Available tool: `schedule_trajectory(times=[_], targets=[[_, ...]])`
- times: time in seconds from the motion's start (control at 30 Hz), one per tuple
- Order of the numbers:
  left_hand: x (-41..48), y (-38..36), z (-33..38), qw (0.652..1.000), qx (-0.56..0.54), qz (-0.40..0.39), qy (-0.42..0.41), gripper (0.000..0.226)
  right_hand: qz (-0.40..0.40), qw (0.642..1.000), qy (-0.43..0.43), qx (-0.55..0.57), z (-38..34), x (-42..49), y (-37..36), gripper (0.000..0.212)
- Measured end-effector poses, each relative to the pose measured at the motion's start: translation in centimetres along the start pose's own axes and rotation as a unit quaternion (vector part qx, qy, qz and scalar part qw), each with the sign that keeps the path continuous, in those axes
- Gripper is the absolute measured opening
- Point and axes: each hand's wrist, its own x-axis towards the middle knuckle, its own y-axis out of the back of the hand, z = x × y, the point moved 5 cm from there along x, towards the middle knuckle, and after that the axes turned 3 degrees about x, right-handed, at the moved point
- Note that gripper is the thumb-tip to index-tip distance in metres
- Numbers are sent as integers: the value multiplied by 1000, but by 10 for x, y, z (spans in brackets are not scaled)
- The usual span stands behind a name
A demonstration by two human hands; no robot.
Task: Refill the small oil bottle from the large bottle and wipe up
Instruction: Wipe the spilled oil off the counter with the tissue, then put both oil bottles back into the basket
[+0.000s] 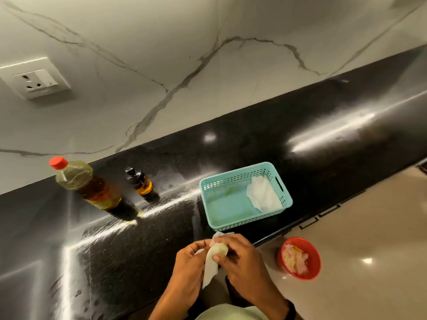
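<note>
Low in the middle of the frame I see both hands together; the left hand (191, 262) and the right hand (240, 257) each curl their fingers round one crumpled tissue (211, 266), its tail hanging down between them; the large bottle (85, 183), red-capped, stands at the left on the black counter (300, 135), the small bottle (142, 184) just right of it; a teal basket (226, 204) at centre holds white paper (263, 192).

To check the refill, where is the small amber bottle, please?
Head view, left of centre: the small amber black-capped bottle stands between the large red-capped oil bottle and the turquoise basket.
</note>
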Motion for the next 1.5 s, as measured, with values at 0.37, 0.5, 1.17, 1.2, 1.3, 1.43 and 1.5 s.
schedule_trajectory(times=[0.37,0.5,1.17,1.2,1.3,1.43,1.5], targets=[[30,-66,-36,968,202,-144,-26,24,59,989,-59,-125,50,-18,67,20],[35,-89,-48,946,270,-178,-12,27,155,971,-169,-69,100,-31,118,16],[44,-79,-51,940,317,-118,-40,26,377,808,-441,107,278,-40,264,58],[44,-77,-51,941,315,-116,-40,26,388,801,-444,107,280,-42,264,52],[44,-72,-52,943,312,-111,-39,26,435,782,-432,111,278,-51,259,18],[43,-63,-54,943,312,-109,-38,26,468,767,-411,154,278,-67,240,15],[43,-58,-54,943,312,-109,-40,25,476,760,-408,171,277,-73,229,13]])
